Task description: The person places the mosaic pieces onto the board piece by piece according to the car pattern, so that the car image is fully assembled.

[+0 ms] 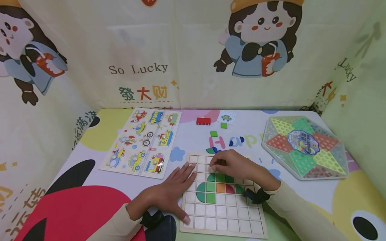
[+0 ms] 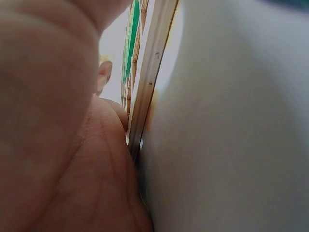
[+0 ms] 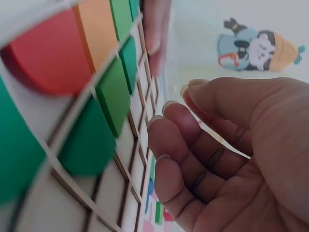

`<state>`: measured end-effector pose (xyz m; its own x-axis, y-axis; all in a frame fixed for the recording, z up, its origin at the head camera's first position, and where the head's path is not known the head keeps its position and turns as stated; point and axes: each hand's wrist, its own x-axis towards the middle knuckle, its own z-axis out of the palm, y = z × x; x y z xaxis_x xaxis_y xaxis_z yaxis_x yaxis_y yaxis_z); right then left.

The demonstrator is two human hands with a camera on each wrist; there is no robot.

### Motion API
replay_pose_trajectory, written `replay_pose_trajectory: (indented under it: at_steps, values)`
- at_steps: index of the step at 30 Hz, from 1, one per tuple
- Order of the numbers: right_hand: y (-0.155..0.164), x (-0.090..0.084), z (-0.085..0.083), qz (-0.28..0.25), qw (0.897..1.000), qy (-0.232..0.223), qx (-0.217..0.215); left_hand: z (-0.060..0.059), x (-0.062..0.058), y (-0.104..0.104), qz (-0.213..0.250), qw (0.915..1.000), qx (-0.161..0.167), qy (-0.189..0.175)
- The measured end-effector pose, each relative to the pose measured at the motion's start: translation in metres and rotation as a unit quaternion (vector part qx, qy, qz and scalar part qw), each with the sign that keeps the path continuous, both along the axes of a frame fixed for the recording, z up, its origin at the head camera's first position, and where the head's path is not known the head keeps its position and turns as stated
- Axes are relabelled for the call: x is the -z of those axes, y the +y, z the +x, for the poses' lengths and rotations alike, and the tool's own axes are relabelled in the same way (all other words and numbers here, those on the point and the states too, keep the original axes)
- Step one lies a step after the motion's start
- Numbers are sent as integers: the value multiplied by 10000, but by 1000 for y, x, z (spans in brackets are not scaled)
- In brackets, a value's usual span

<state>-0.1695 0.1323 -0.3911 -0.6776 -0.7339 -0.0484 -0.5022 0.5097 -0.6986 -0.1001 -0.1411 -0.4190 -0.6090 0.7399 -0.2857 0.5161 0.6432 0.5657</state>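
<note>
Meanwhile, grid board [image 1: 221, 217] holds coloured tiles [image 1: 215, 187] (left hand [image 1: 173, 187] flat, right hand [image 1: 233, 165] curled, empty).

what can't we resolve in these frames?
- Head view: whether the right hand holds a piece; its curled fingers cover the spot on the wooden grid board.
- Left wrist view: the left hand fills the frame, blurred; only the board's edge shows.
- Head view: the small card print is too small.
</note>
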Motion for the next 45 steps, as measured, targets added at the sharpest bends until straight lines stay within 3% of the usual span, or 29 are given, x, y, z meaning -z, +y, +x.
replay_pose_trajectory:
  at_steps: [5, 15, 22, 32, 45]
  values:
    - [6, 1, -10, 19, 9993, -162, 324, 2, 3, 1, 97, 10000, -10, -21]
    - [11, 4, -42, -396, 9927, 326, 1094, 2, 2, 0, 7, 10000, -28, -25]
    - [12, 11, -62, -416, 9840, 241, 1714, 0, 2, -1, 16, 10000, -31, -57]
    - [7, 15, -81, -537, 9775, 73, 2037, 0, 1, -1, -12, 9999, -95, -29]
    - [-3, 20, -101, -325, 9666, -76, 2539, 0, 0, 0, 16, 10000, -69, -21]
